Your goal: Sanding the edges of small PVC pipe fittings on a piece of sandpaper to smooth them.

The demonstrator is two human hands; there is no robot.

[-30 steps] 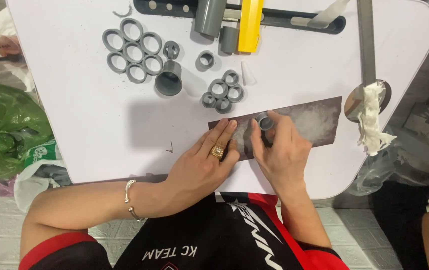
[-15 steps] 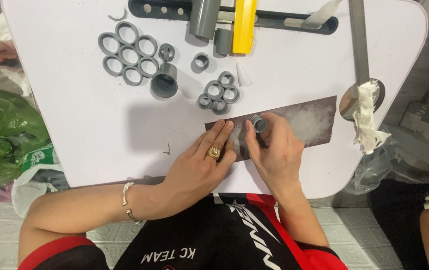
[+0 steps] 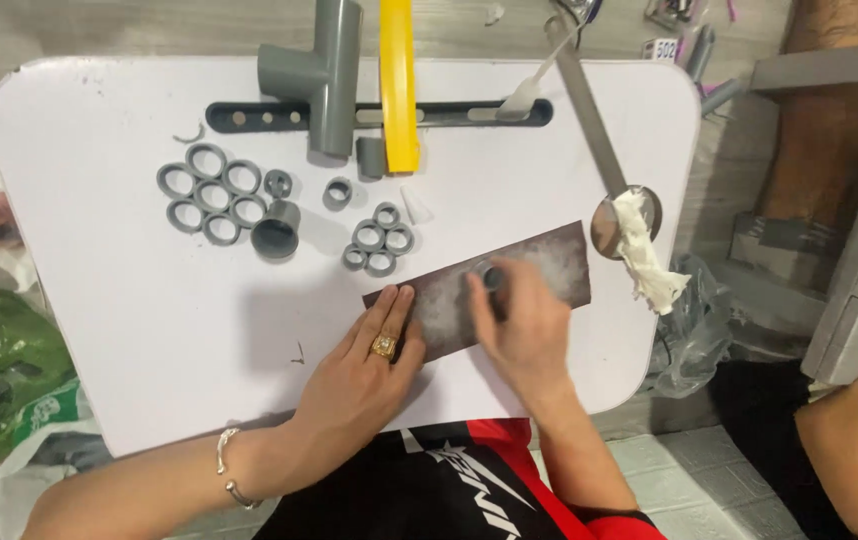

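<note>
the right hand [image 3: 519, 325] pinches a small grey ring [image 3: 490, 275] against the dark sanding sheet [image 3: 549, 265] on the white bench [image 3: 99, 310]. the left hand [image 3: 364, 375] lies flat with fingers spread, pressing the sheet's near left end. more grey rings [image 3: 211, 193] sit well apart, upper left.

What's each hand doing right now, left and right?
Left hand: open, flat, pressing the dark sanding sheet.
Right hand: closed on a small grey ring against the sheet.
</note>
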